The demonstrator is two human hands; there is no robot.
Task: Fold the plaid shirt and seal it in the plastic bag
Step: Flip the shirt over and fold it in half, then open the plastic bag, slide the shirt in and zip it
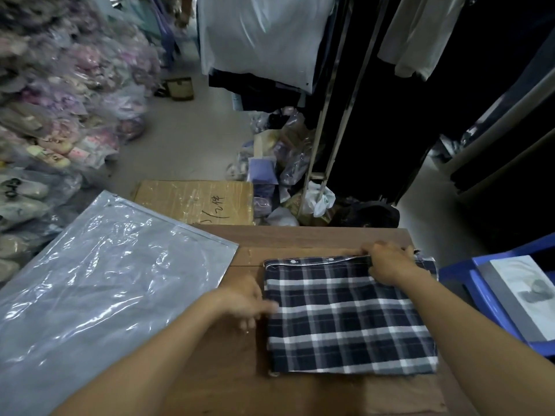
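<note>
The plaid shirt [348, 319], dark blue with white and grey checks, lies folded into a flat rectangle on the brown wooden table [216, 370]. My right hand [387, 262] presses on its far right corner, fingers curled over the edge with the white snap buttons. My left hand [243, 298] rests at the shirt's left edge, fingertips touching the fabric; whether it grips the cloth is unclear. A large clear plastic bag [99, 283] lies flat to the left, overhanging the table's left side.
A taped cardboard box [195, 201] sits on the floor beyond the table. Blue plastic stools [480, 298] with a packaged item stand at the right. Heaps of bagged goods [60, 100] fill the left; hanging clothes [360, 70] and a rack are ahead.
</note>
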